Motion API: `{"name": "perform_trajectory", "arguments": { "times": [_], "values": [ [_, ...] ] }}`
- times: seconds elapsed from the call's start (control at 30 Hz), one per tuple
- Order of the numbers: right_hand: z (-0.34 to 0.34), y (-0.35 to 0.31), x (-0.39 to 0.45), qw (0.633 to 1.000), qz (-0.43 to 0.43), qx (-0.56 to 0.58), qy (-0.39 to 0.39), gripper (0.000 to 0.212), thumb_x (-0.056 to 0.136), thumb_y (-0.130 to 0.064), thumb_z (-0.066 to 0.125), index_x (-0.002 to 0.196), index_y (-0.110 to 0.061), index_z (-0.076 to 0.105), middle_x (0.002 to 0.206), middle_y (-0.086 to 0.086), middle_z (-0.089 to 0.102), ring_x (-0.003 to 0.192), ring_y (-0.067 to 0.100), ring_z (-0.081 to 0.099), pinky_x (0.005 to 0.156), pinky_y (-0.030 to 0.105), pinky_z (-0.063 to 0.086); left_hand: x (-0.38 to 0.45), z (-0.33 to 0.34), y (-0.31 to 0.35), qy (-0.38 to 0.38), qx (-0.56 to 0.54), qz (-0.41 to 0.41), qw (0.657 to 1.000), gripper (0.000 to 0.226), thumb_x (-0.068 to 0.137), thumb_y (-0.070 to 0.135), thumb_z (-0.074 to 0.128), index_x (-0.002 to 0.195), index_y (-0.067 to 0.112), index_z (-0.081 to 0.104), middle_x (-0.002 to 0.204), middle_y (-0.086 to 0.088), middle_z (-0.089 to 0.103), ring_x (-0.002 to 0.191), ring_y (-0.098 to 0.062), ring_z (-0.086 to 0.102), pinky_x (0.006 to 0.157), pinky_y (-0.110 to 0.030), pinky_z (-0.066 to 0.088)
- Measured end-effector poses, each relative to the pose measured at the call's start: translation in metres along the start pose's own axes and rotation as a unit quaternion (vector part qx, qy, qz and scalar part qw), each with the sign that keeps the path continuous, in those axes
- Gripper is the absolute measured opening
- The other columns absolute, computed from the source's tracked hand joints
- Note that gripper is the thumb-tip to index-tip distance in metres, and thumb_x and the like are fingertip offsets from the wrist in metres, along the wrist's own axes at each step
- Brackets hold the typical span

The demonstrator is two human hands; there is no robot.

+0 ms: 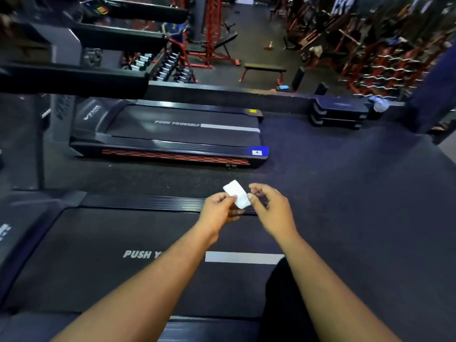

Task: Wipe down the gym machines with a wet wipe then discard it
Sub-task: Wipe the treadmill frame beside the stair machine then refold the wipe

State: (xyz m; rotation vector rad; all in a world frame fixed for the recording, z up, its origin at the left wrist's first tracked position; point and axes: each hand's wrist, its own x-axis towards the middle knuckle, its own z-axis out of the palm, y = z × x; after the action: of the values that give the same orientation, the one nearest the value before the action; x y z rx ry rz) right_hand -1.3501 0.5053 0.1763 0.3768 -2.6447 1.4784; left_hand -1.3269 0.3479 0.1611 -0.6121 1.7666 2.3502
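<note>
Fingers of our left hand [218, 208] pinch the white wet wipe [236, 193]; right hand [269, 206] loosely curled, touching its edge, above treadmill [98, 255].

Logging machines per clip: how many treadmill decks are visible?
2: one treadmill beneath the hands, another treadmill across the floor strip beyond. Consoles at upper left suggest more, decks hidden.

- Two treadmills are lying in view: a near treadmill [103, 262] and a far treadmill [172, 132].
- Two bare hands are showing, the left hand [218, 208] and the right hand [270, 209].
- One white wet wipe [235, 192] is showing between them.
- One flat bench [265, 68] is standing beyond.
- One stack of step platforms [339, 113] is sitting right.
- Dumbbells on the rack [170, 67] are blurring beyond counting.
</note>
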Motion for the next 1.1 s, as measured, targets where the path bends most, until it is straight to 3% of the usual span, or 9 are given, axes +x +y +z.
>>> {"name": "perform_trajectory", "arguments": {
  "times": [0.13,0.3,0.4,0.57,0.73,0.83,0.9,1.0,1.1],
  "values": [
    [0.029,0.033,0.077,0.988,0.086,0.052,-0.114,0.04,0.096,-0.024,0.069,0.135,-0.017,0.062,0.112,-0.002,0.072,0.103,0.009,0.066,0.094,0.022,0.049,0.053,-0.005,0.006,0.04,0.04,0.014,0.998,0.014,0.103,0.014,0.054,0.101,0.011,0.068,0.091,-0.012,0.076,0.075,-0.023,0.073,0.068,-0.034,0.057],
    [0.062,0.053,0.186,0.969,0.066,0.095,-0.218,0.026,0.089,-0.012,0.074,0.115,-0.015,0.073,0.098,0.004,0.077,0.091,0.02,0.073,0.09,0.044,0.057,0.117,0.001,0.041,0.126,0.068,0.032,0.989,0.014,0.103,0.012,0.056,0.093,0.012,0.066,0.088,-0.01,0.074,0.072,-0.022,0.072,0.06,-0.028,0.053],
    [0.057,0.035,0.245,0.956,0.088,0.141,-0.243,0.026,0.088,0.0,0.073,0.108,-0.017,0.07,0.098,0.009,0.075,0.085,0.02,0.069,0.081,0.038,0.056,0.137,0.013,0.082,0.192,0.064,0.02,0.979,0.003,0.1,0.013,0.064,0.097,0.012,0.066,0.088,-0.011,0.073,0.07,-0.021,0.069,0.055,-0.025,0.05],
    [0.033,-0.017,0.303,0.914,0.072,0.168,-0.361,0.029,0.09,0.001,0.07,0.111,-0.019,0.065,0.097,0.008,0.073,0.075,0.011,0.066,0.066,0.022,0.052,0.138,0.033,0.154,0.272,0.003,0.014,0.962,0.01,0.095,0.005,0.068,0.104,0.001,0.065,0.088,-0.017,0.068,0.067,-0.022,0.066,0.057,-0.026,0.05],
    [0.022,-0.088,0.322,0.886,0.019,0.153,-0.437,0.033,0.09,-0.003,0.072,0.109,-0.027,0.062,0.098,0.0,0.073,0.073,-0.002,0.067,0.069,0.019,0.052,0.096,0.036,0.211,0.348,-0.064,0.045,0.934,0.015,0.093,0.005,0.071,0.108,0.003,0.068,0.076,-0.006,0.07,0.067,-0.021,0.063,0.061,-0.031,0.054],
    [0.031,-0.121,0.311,0.888,-0.02,0.14,-0.438,0.039,0.083,-0.01,0.078,0.106,-0.035,0.06,0.111,-0.002,0.068,0.092,0.011,0.069,0.082,0.028,0.056,0.068,0.028,0.233,0.4,-0.068,0.066,0.911,0.014,0.093,-0.002,0.068,0.104,0.007,0.07,0.075,-0.011,0.066,0.064,-0.02,0.053,0.057,-0.028,0.047],
    [0.043,-0.142,0.297,0.879,-0.026,0.145,-0.453,0.039,0.084,-0.01,0.077,0.113,-0.029,0.059,0.116,-0.002,0.064,0.094,0.013,0.066,0.085,0.029,0.055,0.047,0.017,0.237,0.435,-0.066,0.081,0.894,0.016,0.093,-0.004,0.066,0.108,0.002,0.068,0.077,-0.017,0.065,0.058,-0.018,0.049,0.054,-0.027,0.042],
    [0.062,-0.172,0.273,0.856,-0.03,0.167,-0.488,0.029,0.089,-0.007,0.073,0.111,-0.022,0.061,0.108,-0.004,0.067,0.087,0.002,0.065,0.083,0.026,0.054,0.02,0.001,0.233,0.486,-0.075,0.086,0.867,0.019,0.094,-0.003,0.066,0.113,-0.002,0.067,0.077,-0.017,0.064,0.051,-0.013,0.047,0.052,-0.024,0.042],
    [0.089,-0.19,0.241,0.83,-0.035,0.171,-0.53,0.016,0.094,-0.012,0.069,0.104,-0.024,0.068,0.099,0.0,0.075,0.084,0.011,0.069,0.083,0.04,0.058,-0.007,-0.015,0.221,0.516,-0.085,0.093,0.847,0.017,0.095,-0.002,0.065,0.11,0.004,0.07,0.077,-0.016,0.066,0.058,-0.018,0.048,0.056,-0.027,0.041]
  ]
}}
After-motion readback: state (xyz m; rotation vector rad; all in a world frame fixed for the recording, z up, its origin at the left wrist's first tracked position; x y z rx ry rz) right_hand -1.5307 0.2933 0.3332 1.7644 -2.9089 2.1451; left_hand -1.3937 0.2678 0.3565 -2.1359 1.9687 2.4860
